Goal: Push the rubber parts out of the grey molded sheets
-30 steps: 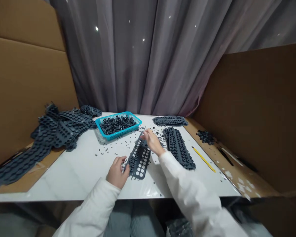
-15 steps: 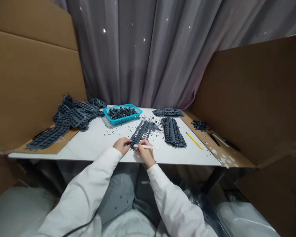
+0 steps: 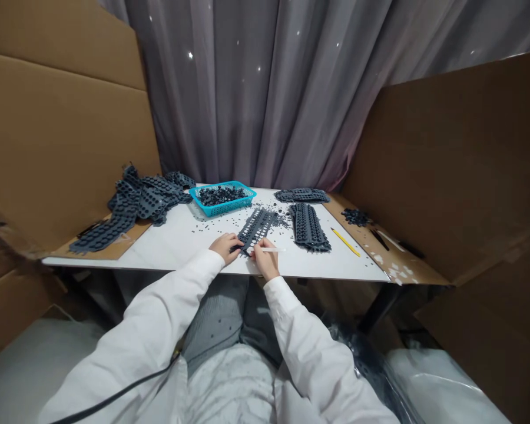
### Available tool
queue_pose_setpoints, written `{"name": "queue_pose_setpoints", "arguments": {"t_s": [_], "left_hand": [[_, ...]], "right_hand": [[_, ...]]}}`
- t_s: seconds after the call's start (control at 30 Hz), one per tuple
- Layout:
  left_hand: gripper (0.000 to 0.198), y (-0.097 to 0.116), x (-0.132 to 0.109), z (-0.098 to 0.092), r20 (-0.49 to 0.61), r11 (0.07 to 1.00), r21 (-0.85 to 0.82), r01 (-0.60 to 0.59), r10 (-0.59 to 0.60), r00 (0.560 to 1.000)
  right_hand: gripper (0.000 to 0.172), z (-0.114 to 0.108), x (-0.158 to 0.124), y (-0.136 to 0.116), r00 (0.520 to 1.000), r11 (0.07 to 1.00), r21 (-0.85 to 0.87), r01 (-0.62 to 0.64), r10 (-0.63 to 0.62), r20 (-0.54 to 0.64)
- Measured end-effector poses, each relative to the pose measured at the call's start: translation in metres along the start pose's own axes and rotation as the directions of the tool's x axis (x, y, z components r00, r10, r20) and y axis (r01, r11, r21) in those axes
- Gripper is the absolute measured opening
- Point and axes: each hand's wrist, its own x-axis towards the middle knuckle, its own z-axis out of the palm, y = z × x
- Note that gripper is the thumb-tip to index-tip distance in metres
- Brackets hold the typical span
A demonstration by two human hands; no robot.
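Note:
A dark grey perforated rubber-like strip (image 3: 257,227) lies on the white tabletop in front of me, with rows of holes, some showing white through. My left hand (image 3: 226,247) is closed at its near left edge, fingers pinching the strip there. In my right hand (image 3: 265,260) is a thin white pen-like stick (image 3: 272,249), gripped like a pencil. Its tip end points left at the strip's near end; the fingers hide the exact contact. Small dark bits (image 3: 281,220) are scattered around the strip's far end.
Beyond sits a turquoise basket (image 3: 223,208) of small dark pieces. Perforated strips heap at left (image 3: 136,200) and stack at right (image 3: 309,228) and back right (image 3: 302,195). A yellow pencil (image 3: 345,242) and a pile of dark pieces (image 3: 355,217) lie right. Cardboard walls (image 3: 446,171) flank the table.
The view has tilted slightly, so the table sits higher in it. The stick's tip has shifted a little right, away from my left hand. Both hands stay at the strip's near end.

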Motion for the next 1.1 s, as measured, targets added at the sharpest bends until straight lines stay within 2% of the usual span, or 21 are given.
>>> {"name": "queue_pose_setpoints", "arguments": {"t_s": [0.17, 0.3, 0.5, 0.63, 0.77, 0.9, 1.1], "left_hand": [[0.025, -0.002, 0.005, -0.007, 0.078, 0.997, 0.058, -0.059, 0.055, 0.995], [0.021, -0.002, 0.015, -0.017, 0.165, 0.979, 0.127, -0.160, 0.138, 0.977], [0.006, -0.006, 0.045, -0.018, 0.378, 0.913, 0.175, -0.368, 0.283, 0.881], [0.017, -0.013, 0.054, -0.010, 0.435, 0.879, 0.182, -0.440, 0.329, 0.838], [0.017, -0.018, 0.048, -0.006, 0.402, 0.878, 0.187, -0.441, 0.341, 0.850], [0.009, -0.021, 0.042, -0.010, 0.361, 0.900, 0.146, -0.411, 0.338, 0.869], [0.014, -0.027, 0.049, -0.017, 0.365, 0.955, 0.011, -0.297, 0.273, 0.890]], "right_hand": [[0.011, 0.001, 0.000, 0.001, 1.000, 1.000, -0.018, 0.018, -0.018, 0.011], [0.013, 0.001, 0.000, 0.003, 0.999, 0.998, -0.050, 0.044, -0.043, 0.017], [0.017, 0.003, 0.003, 0.005, 0.998, 0.991, -0.110, 0.070, -0.070, 0.002], [0.020, 0.005, 0.003, 0.005, 0.996, 0.984, -0.154, 0.089, -0.091, -0.009], [0.021, 0.006, 0.002, 0.005, 0.993, 0.975, -0.196, 0.108, -0.114, -0.020], [0.020, 0.007, 0.001, 0.004, 0.991, 0.967, -0.226, 0.119, -0.129, -0.032], [0.020, 0.007, 0.000, 0.001, 0.991, 0.961, -0.252, 0.116, -0.129, -0.036]]}}
